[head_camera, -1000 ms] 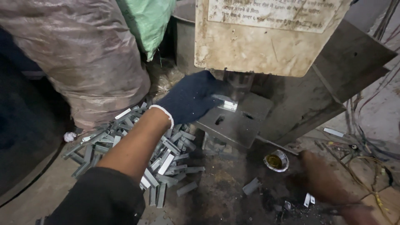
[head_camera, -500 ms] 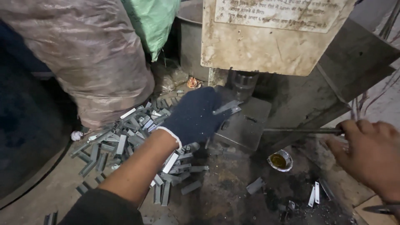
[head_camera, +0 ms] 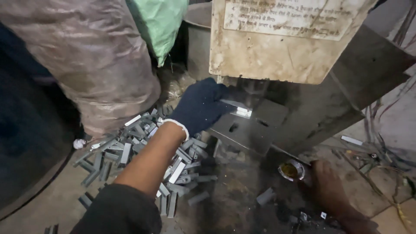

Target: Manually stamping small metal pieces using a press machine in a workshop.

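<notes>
My left hand, in a dark blue glove with a white cuff, reaches under the head of a worn press machine. Its fingers pinch a small shiny metal piece that lies on the grey press bed. My right hand is bare and low at the right, dim and blurred, resting beside a small round tin with yellow matter inside. Its fingers are not clearly visible.
A heap of several small grey metal pieces lies under my left forearm. A large plastic-wrapped sack and a green bag stand at the left. Tangled wires lie at the right.
My left hand drew back from the press with a piece, then returned under the press head. My right hand, gripping a thin rod half a second ago, has dropped beside the tin.
</notes>
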